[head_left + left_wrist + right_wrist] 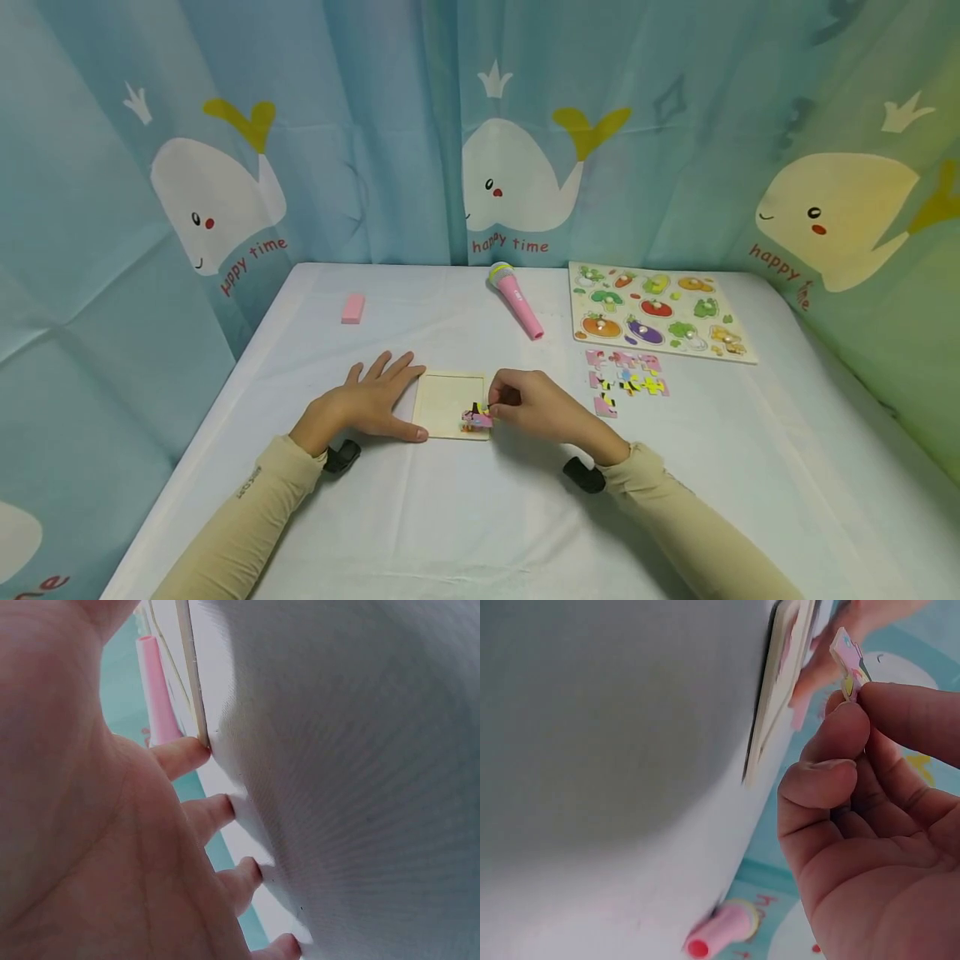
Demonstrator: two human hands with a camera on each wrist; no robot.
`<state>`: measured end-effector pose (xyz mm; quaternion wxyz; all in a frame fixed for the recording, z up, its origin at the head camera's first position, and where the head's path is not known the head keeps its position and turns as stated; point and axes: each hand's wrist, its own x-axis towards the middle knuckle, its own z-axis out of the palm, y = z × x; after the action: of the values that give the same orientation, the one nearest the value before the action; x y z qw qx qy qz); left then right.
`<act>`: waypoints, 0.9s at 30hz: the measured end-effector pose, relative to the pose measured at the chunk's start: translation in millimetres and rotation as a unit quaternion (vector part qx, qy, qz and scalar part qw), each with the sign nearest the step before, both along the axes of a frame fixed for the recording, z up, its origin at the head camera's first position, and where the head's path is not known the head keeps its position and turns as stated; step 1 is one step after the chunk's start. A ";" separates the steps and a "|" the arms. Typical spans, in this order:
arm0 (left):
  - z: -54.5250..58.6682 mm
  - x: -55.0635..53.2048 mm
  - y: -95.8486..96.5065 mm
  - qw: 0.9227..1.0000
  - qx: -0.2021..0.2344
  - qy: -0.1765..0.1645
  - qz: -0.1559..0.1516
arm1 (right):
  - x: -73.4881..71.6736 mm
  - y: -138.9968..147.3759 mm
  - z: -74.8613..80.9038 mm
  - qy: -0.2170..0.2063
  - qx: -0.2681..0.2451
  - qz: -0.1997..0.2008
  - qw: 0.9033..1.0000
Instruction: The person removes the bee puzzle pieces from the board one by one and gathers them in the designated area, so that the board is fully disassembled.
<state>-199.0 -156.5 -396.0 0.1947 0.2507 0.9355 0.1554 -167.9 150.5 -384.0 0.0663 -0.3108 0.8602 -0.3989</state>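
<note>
A shallow wooden puzzle tray [441, 402] lies flat on the table. My left hand [367, 404] has its fingers spread on the tray's left side, with thumb and index finger touching its edge. Between thumb and index finger, my right hand [536, 407] pinches a small pink puzzle piece [847, 660] with yellow and dark patches. It is held over the tray's lower right corner, where colourful puzzle pieces [474, 425] show, partly covered. In the right wrist view the pinched piece appears raised above the tray [769, 712]. Several loose puzzle pieces [628, 383] lie to the right.
A pink toy microphone [519, 304] lies beyond the tray. At the back right is a vegetable peg board [660, 310]. A pink block [352, 308] sits at the back left. Blue whale-print curtains [405, 133] surround the white-covered table [450, 517].
</note>
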 end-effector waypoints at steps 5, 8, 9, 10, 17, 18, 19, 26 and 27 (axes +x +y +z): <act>1.6 1.5 -0.1 1.000 0.006 -0.001 0.000 | 1.1 14.5 2.8 -0.010 0.001 -0.026 1.000; 2.3 2.1 0.0 1.000 0.007 -0.001 0.001 | 2.6 22.7 5.5 -0.019 -0.001 -0.042 0.999; 2.4 2.2 0.1 1.000 0.007 -0.001 0.002 | 3.1 25.5 6.2 -0.021 -0.002 -0.046 0.999; 2.5 2.3 0.2 1.000 0.007 -0.001 0.003 | 3.6 28.4 6.8 -0.025 -0.002 -0.052 0.998; 2.9 2.5 0.7 1.000 0.007 -0.002 0.003 | 7.0 49.6 10.9 -0.035 -0.003 -0.081 0.996; 3.0 2.3 0.6 1.000 0.007 -0.003 0.003 | 7.2 52.9 11.4 -0.035 -0.004 -0.084 0.996; 3.0 2.2 0.7 1.000 0.007 -0.002 0.004 | 7.2 56.3 11.6 -0.036 -0.006 -0.085 0.996; 3.0 1.5 0.3 1.000 0.004 0.000 0.004 | 8.9 78.0 13.3 -0.037 -0.003 -0.106 0.994; 2.9 1.5 0.4 1.000 0.005 0.000 0.004 | 9.6 81.0 13.6 -0.037 -0.001 -0.111 0.993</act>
<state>-197.6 -156.1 -393.1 0.1931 0.2481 0.9356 0.1607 -158.3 231.4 -370.4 0.0531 -0.1985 0.8861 -0.4154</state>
